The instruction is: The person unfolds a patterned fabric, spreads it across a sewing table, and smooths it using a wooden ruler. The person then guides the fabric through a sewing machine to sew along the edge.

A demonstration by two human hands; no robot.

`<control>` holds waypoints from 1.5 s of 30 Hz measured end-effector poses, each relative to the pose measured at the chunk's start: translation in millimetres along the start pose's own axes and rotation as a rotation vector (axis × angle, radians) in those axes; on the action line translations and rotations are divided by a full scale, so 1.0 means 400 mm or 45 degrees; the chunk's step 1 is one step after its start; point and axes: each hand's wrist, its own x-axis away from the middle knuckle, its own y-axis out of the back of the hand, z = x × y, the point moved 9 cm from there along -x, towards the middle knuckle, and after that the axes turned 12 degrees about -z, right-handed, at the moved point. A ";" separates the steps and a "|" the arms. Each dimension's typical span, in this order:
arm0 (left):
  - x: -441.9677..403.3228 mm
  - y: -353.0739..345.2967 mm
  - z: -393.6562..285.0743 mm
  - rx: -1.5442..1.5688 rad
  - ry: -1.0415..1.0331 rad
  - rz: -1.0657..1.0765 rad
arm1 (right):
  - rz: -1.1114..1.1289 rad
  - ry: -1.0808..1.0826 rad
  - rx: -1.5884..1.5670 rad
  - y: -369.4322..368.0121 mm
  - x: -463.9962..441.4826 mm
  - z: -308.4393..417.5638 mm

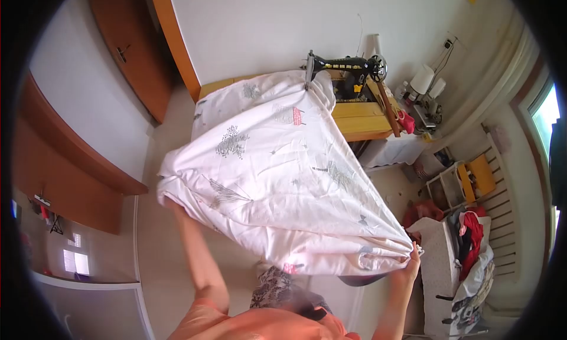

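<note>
head-worn view, facing forward and down, hands fairly near

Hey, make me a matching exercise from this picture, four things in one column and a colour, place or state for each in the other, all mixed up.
1. Sewing machine
2. Cloth
3. Shirt
4. Right hand

A. Orange, worn by the person
B. Closed on a gathered edge
C. Black, on the yellowish table
D. White with grey prints, stretched out

Right pairs: 1-C, 2-D, 3-A, 4-B
</note>
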 end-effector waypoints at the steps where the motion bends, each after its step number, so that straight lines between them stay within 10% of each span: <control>1: -0.029 0.027 -0.057 -0.039 -0.059 0.010 | 0.006 -0.010 -0.038 -0.007 -0.008 -0.007; 9: -0.056 -0.022 -0.571 -1.637 -0.945 0.168 | 0.058 0.050 -0.162 -0.131 -0.028 -0.002; 12: -0.001 -0.255 -0.688 -1.756 -1.512 0.557 | 0.153 0.095 -0.181 -0.285 -0.012 0.018; 16: 0.029 -0.556 -0.833 -0.836 -2.609 0.648 | 0.207 0.303 -0.104 -0.540 -0.004 0.013; 24: -0.784 -0.862 -0.279 -1.330 -1.553 0.675 | 0.160 0.293 0.069 -0.877 -0.060 -0.254; 33: -0.595 -0.871 0.125 -2.332 -1.267 0.759 | -0.063 0.186 0.232 -0.876 -0.340 -0.480; 37: -0.566 -0.877 0.081 -1.838 -1.782 0.461 | -0.016 0.256 0.168 -0.975 -0.344 -0.452; 45: -0.568 -0.885 0.088 -1.811 -1.634 0.538 | -0.018 0.273 0.150 -1.040 -0.323 -0.438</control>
